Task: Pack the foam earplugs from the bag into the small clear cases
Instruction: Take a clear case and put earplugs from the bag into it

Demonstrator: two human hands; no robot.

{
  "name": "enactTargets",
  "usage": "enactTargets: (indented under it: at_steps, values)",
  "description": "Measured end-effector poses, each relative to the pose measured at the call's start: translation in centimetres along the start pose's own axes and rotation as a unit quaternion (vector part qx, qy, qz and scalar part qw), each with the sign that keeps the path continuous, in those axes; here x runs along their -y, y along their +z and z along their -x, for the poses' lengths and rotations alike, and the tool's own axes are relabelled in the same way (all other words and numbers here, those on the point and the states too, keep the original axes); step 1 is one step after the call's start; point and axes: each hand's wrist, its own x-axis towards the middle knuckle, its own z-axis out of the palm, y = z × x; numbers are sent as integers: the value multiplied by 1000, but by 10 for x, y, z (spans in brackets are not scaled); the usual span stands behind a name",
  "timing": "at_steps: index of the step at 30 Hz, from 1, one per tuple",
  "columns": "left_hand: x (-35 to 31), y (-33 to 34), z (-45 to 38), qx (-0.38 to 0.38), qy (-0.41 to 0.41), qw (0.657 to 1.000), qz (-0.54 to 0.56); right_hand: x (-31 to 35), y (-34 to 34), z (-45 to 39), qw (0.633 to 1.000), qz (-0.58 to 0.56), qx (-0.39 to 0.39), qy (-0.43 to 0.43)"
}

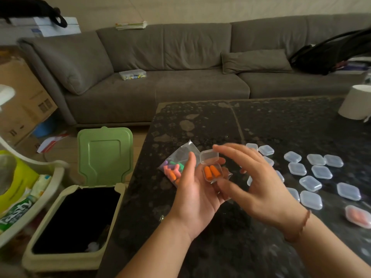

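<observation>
Head view: left hand (195, 194) grips open case (212, 169) (two orange earplugs (211, 171)); right hand (259, 182) unclenched.

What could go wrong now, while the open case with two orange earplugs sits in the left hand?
1. The open case rests loosely on the left hand; tilting it may spill the two orange earplugs.
2. The lid stands open, so the right hand might close it onto an earplug.
3. The bag lies near the table edge, above the open bin.

Grey sofa (180, 77), open green-lidded bin (80, 197)
</observation>
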Motion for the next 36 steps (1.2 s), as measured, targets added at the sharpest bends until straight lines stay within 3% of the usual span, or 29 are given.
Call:
enactTargets:
  at_steps: [5,12,16,21,26,28,32,36]
  values:
    - [-4,1,2,2,14,998,-59,-5,4,1,998,16,2,-66]
    - [-2,7,6,27,14,997,-69,-13,11,2,994,57,-22,-90]
    - [2,7,7,57,27,985,-160,-9,1,10,990,104,-6,-93]
    - [10,15,8,70,44,967,-242,-22,-32,31,988,152,-6,-34]
    - [16,17,7,41,66,951,-299,-53,-88,73,975,184,-18,119]
    - [17,19,9,18,134,927,-349,-63,-105,92,961,217,-17,172]
    - [14,14,5,-63,270,823,-495,-71,-114,123,922,319,43,217]
    - [2,7,6,-114,316,800,-498,-73,-110,134,904,363,56,219]
